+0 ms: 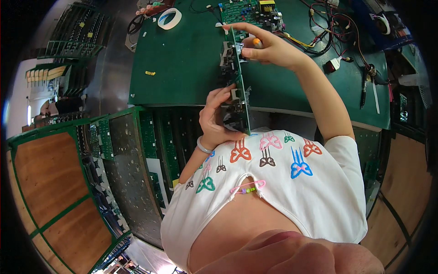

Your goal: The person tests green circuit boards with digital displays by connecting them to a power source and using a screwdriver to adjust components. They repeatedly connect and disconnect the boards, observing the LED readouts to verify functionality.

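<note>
A green circuit board stands on edge in front of my chest, turned almost edge-on to the view. Black and grey components crowd its left side. Near its lower end my left hand is closed on it, with a grey band at the wrist. My right hand grips the far end, thumb and fingers bent around the edge. Between the right hand's fingers shows a small orange-tipped thing, whose other end is hidden. Just beyond that hand, another populated circuit board lies on the green table.
A roll of pale tape lies at the table's far left, with a yellow scrap nearer. Tangled cables and a red-and-white connector occupy the right. A black pen-like tool rests by the right edge. Board racks stand left.
</note>
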{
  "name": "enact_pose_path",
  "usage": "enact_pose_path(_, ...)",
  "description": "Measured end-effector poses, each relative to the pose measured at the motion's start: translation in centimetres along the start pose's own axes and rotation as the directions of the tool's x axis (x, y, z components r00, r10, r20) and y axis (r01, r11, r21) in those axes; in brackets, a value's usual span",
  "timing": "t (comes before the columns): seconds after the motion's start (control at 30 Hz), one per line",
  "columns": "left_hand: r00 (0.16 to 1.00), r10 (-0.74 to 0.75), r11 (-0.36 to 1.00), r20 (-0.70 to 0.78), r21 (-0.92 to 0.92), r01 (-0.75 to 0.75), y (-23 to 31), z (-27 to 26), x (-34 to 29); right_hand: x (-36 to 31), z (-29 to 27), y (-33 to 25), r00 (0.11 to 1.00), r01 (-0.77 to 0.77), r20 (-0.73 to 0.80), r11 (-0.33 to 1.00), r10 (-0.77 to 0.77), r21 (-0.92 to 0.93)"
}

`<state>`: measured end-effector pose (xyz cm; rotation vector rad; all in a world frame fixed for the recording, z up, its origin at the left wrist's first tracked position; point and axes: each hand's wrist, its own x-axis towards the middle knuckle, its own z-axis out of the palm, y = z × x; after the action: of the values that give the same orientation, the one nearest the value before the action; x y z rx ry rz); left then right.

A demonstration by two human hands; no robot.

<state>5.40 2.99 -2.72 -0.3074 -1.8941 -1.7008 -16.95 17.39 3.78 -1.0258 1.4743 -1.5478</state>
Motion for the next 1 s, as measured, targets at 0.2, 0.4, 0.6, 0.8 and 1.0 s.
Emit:
enact_pose_path(0.2, 0.98, -0.176, 0.792, 0.094, 0.604, 0.085, 3.8, -0.8, 2.6, -6.0, -2.3, -0.2, 0.789, -0.281, -0.557, 0.654, -0.258, -0.702)
enact_pose_path(0.4, 0.965, -0.155, 0.599, 0.213, 0.797, -0.08, 0.5, -0.2, 1.5, -12.7, -5.4, 0.8, 0.447, -0.888, -0.894, 0.108, -0.025, -0.447)
enact_pose_path(0.6, 0.977, -0.042, 0.605, 0.211, 0.783, -0.142, 1.2, -0.9, 1.7, -15.2, -7.5, 5.4, 0.534, -0.822, -0.845, 0.22, -0.024, -0.526)
enact_pose_path(0.8, 0.998, 0.024, 0.557, -0.06, 0.83, 0.037, 0.9, -4.7, 1.1, -15.4, -6.6, 4.1, 0.504, -0.846, -0.863, 0.183, -0.037, -0.502)
enact_pose_path(1.0, 0.936, -0.067, 0.754, -0.345, 0.597, 0.274, -2.2, -9.0, 0.5, -8.2, 0.1, 0.5, 0.738, -0.508, -0.631, 0.419, -0.238, -0.752)
